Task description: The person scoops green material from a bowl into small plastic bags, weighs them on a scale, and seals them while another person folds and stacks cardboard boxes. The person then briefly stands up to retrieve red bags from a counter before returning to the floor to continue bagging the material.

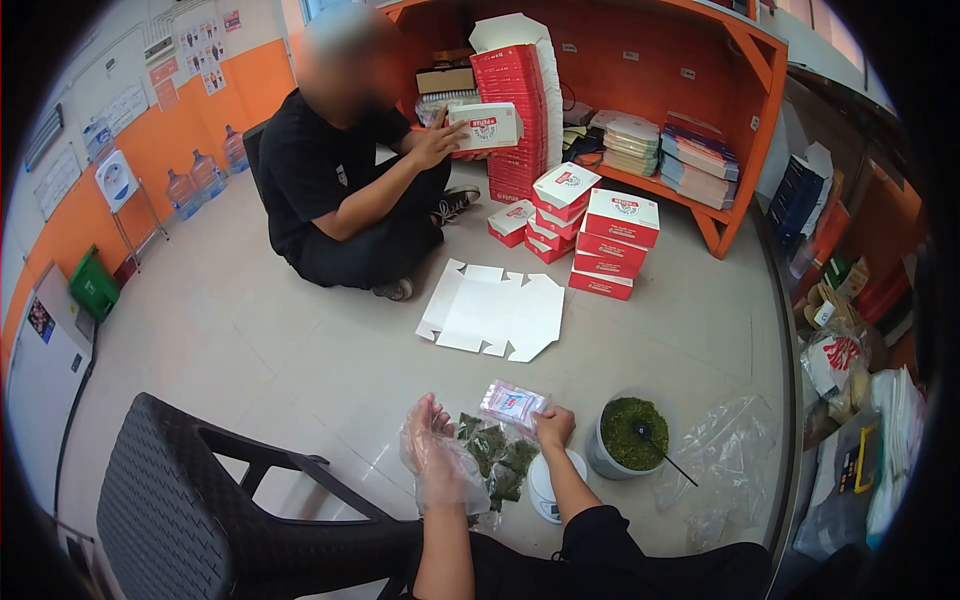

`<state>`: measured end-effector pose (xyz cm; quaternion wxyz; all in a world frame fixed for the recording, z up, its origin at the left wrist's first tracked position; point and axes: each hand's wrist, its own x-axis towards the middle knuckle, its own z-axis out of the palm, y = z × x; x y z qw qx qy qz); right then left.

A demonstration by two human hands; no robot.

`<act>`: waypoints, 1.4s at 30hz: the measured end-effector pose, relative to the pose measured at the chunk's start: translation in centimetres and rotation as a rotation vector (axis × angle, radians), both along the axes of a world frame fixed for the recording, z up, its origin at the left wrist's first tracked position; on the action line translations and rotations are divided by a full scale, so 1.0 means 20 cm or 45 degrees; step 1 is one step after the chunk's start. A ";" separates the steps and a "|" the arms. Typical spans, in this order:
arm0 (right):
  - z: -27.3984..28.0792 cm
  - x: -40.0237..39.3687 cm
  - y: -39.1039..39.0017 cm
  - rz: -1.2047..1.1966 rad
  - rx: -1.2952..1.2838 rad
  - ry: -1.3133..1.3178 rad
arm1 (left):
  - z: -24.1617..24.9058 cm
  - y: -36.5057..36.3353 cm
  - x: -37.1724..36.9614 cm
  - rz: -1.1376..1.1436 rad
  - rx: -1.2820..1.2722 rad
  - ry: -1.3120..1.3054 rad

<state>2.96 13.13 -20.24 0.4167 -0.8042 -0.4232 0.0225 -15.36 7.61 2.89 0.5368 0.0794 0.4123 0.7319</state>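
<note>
My left hand (432, 440) wears a loose clear plastic glove and hovers, fingers spread, holding nothing, just left of a pile of small sealed packets of green leaves (497, 452) on the floor. A clear packet with a red and blue label (511, 404) is pinched in my right hand (553, 426), lifted above the pile. A small white scale (546, 488) lies under my right forearm. To the right stands a grey bucket of green leaves (630, 436) with a dark scoop stuck in it.
A co-worker in black (345, 190) sits on the floor folding a red-and-white box (485, 126). Stacked boxes (610, 240), a flat white box blank (492, 312), a black chair (200, 510) at lower left, clear bags (725, 450) on the right.
</note>
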 end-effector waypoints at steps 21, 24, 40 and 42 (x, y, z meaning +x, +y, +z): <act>1.08 -0.01 -0.09 1.095 0.084 0.391 | -0.08 0.07 0.26 -0.749 -0.738 -0.651; 1.37 0.02 -0.27 1.399 0.021 0.073 | 0.00 0.02 0.24 -0.770 -0.448 -0.791; 1.49 -0.03 -0.52 1.295 0.397 -0.566 | -0.02 0.02 0.24 -0.613 0.071 -0.628; 1.51 -0.03 -0.51 1.332 0.388 -0.510 | -0.03 0.03 0.23 -0.612 0.059 -0.632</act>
